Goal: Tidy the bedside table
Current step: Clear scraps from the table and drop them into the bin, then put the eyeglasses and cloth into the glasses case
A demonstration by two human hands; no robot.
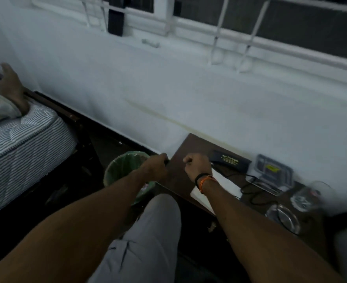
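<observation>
Both arms are out over the bedside table (191, 146), a dark wooden top against the white wall. The left hand (156, 166) sits at the table's left edge, fingers curled down over the rim, gripping it. The right hand (197, 165) hovers over the tabletop, clenched in a fist; whether anything sits inside it, I cannot tell. A dark band and an orange one ring that wrist.

Just below the left hand is a bin (125, 166) with a green liner, tucked beside the table. Right of the right hand lies a flat black box (230, 161) with yellow print, and beyond it a clear plastic case (274, 170). Under the right wrist lies a white sheet (215, 190), with a black cable (252, 193) looping across the table beside it. Further right stand a glass (311, 195) and a round metal dish (282, 219), both blurred.

Far left, a striped mattress (21, 139) with another person's foot (13, 88) resting on it.
</observation>
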